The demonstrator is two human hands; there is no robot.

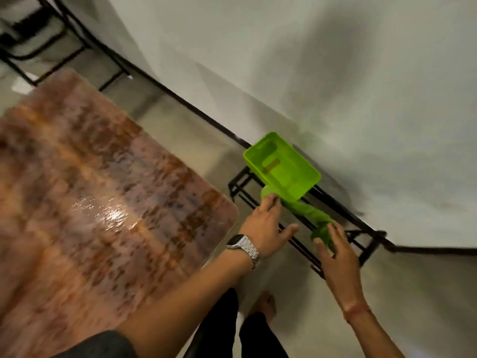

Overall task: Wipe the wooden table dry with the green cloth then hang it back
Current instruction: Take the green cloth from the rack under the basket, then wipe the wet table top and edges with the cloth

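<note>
Both hands are at the black rack (304,244) — left hand (260,228) and right hand (335,257) each hold an end of the green cloth (304,210), strung along its rail; wooden table (90,177) glistens — unclear whether wiping is done

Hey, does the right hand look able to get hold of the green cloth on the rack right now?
Probably yes. The right hand is already at the near end of the green cloth draped along the black rack, with nothing between them. Blur hides whether its fingers have closed on it.
</note>
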